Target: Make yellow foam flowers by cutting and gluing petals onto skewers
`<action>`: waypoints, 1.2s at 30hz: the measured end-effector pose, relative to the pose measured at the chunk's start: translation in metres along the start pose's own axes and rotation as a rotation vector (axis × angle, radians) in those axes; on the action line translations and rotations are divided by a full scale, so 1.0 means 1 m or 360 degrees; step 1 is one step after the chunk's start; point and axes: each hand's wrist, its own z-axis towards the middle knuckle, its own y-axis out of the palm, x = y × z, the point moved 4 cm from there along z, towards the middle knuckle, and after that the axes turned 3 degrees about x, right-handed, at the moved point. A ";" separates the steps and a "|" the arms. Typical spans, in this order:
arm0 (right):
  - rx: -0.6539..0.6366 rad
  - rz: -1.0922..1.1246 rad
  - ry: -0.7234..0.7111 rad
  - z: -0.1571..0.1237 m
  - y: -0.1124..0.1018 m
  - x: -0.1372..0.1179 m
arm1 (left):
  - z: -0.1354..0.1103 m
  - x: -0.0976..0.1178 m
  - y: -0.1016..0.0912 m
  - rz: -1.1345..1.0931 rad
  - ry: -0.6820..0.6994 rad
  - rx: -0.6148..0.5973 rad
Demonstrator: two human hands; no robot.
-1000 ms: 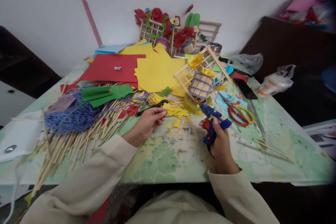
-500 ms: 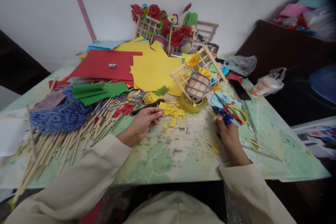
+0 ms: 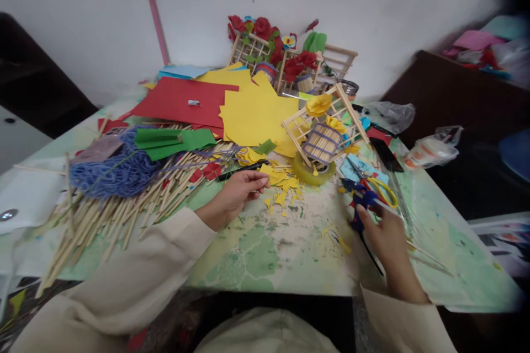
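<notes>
left of the tape [image 3: 312, 178], our yarn [image 3: 111, 174] lies on the pile of sticks [image 3: 93, 229]. nearer the tape, our left hand [image 3: 234, 196] has thumb and first finger together at the edge of the scraps [image 3: 285, 185]; we cannot tell whether anything is pinched there, and the pose has not changed. the frame [image 3: 351, 113] is tilted, its lower end over the tape. right of the tape comes the change: a second ago our gun [image 3: 364, 194] was just beside it, and now it is farther off, by the scissors [image 3: 390, 191]. our right hand [image 3: 387, 234] has its thumb against the gun, but the other fingers are partly hidden, so we cannot tell if they grip. we judge the gun is being laid aside and gluing is paused
</notes>
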 end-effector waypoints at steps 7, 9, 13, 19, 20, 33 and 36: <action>0.0394 0.0136 -0.0091 -0.048 -0.042 -0.069 | -0.001 -0.006 0.004 0.0047 -0.0007 -0.0080; 0.0290 0.0379 -0.0367 -0.044 -0.025 -0.108 | -0.002 -0.009 0.005 0.0050 -0.0018 -0.0087; -0.0035 0.0756 -0.0510 -0.021 0.033 -0.156 | -0.001 -0.011 0.006 0.0039 0.0002 -0.0119; -0.0728 0.1315 -0.0028 -0.013 0.098 -0.159 | 0.000 -0.009 0.005 0.0048 0.0038 -0.0127; -0.0774 0.1385 0.0031 -0.015 0.101 -0.158 | 0.000 -0.009 0.005 0.0059 0.0043 -0.0128; -0.0636 0.1422 0.0217 -0.021 0.092 -0.156 | -0.001 -0.007 0.007 0.0488 0.0275 -0.0008; -0.0669 0.1475 0.0284 -0.024 0.093 -0.156 | -0.003 -0.003 0.008 0.0677 0.0394 0.0032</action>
